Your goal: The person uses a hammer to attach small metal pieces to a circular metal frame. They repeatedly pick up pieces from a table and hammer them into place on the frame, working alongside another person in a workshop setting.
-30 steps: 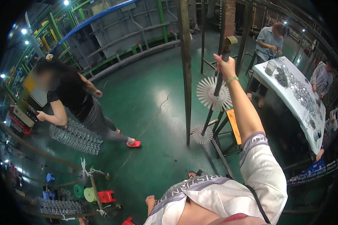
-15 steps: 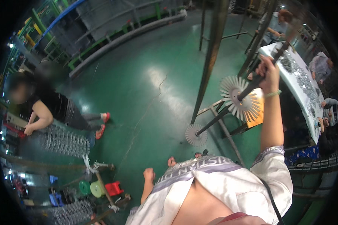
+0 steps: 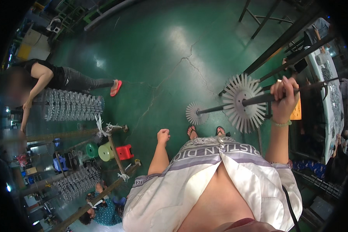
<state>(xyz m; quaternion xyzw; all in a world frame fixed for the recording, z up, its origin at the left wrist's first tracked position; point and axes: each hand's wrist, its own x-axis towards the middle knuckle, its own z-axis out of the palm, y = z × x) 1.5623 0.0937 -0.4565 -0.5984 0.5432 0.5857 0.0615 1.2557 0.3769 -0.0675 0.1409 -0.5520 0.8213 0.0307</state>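
Observation:
My right hand [image 3: 285, 99] is closed around a dark metal rod [image 3: 257, 99] at the right of the head view. Below the grip, the rod carries a large pale disc [image 3: 234, 101] with slots radiating to its rim. A second slotted disc [image 3: 191, 113] is at the rod's lower end, close to the floor near my feet. The rod's thin upper end extends to the right past my hand. My left hand [image 3: 163, 136] hangs low in front of me, fingers curled in, with nothing visible in it.
At left, a person in black [image 3: 42, 73] reaches over a rack of shiny metal parts [image 3: 73, 105]. A bar frame [image 3: 116, 154] tied with white strips stands near a red stool [image 3: 124, 152]. Dark posts [image 3: 282, 42] and a white table [image 3: 328, 116] bearing metal pieces are at right.
My view has shifted across the floor and tilted downward, bringing my feet into sight. My right hand, still on the rod, appears lower. The person at left now reaches with an arm extended.

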